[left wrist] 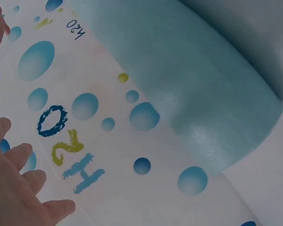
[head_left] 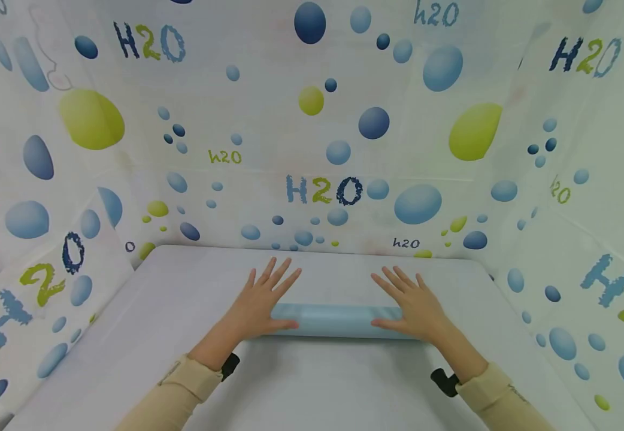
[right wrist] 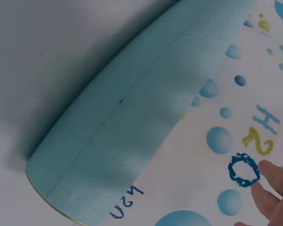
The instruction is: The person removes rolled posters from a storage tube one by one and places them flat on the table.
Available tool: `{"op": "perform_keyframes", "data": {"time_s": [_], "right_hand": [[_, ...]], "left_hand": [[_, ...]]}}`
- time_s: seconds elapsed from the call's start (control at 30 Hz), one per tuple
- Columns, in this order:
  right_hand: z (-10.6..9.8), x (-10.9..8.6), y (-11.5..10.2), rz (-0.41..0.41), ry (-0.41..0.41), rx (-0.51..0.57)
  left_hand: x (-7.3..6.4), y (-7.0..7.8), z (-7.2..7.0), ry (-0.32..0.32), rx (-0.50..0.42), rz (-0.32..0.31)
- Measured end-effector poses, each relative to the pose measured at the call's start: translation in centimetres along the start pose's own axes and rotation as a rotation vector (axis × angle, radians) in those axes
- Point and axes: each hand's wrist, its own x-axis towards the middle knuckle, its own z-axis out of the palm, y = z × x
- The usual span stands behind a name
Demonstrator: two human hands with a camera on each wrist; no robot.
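A long pale blue cylinder point(head_left: 333, 321) lies crosswise on the white table in the head view. My left hand point(head_left: 260, 308) is at its left end, fingers spread and straight, the thumb overlapping the cylinder. At the other end my right hand point(head_left: 417, 308) has the same spread, its thumb also across the blue surface in this view. Neither hand has its fingers curled round anything. The left wrist view shows the cylinder's smooth, slightly creased side point(left wrist: 188, 84). A thin lengthwise seam with a small dark mark runs along the cylinder point(right wrist: 118, 117) in the right wrist view.
The white table point(head_left: 333, 383) extends in front of and behind the cylinder. White sheeting point(head_left: 269, 120) printed with blue and green drops and H2O lettering rises at the back and both sides. Dark devices point(head_left: 444, 382) sit at both wrists, by the beige sleeves point(head_left: 182, 383).
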Motion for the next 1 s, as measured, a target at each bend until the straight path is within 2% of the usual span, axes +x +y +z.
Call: {"op": "perform_keyframes", "data": {"time_s": [0.37, 0.53, 0.67, 0.8, 1.0], "right_hand": [[2.7, -0.2, 1.0, 0.009, -0.048, 0.042], [3.4, -0.5, 1.1, 0.012, -0.053, 0.126], [4.0, -0.5, 1.1, 0.026, -0.088, 0.184], [4.9, -0.7, 1.2, 0.038, -0.128, 0.195], [5.7, -1.0, 1.1, 0.046, -0.140, 0.225]], "left_hand": [[-0.4, -0.5, 3.0, -0.082, -0.090, -0.052], [-0.7, -0.7, 4.1, -0.114, -0.107, -0.074], [-0.8, -1.0, 4.8, -0.140, -0.126, -0.083], [-0.9, -1.0, 5.4, -0.160, -0.139, -0.087], [-1.2, -1.2, 6.4, -0.182, -0.124, -0.089]]}}
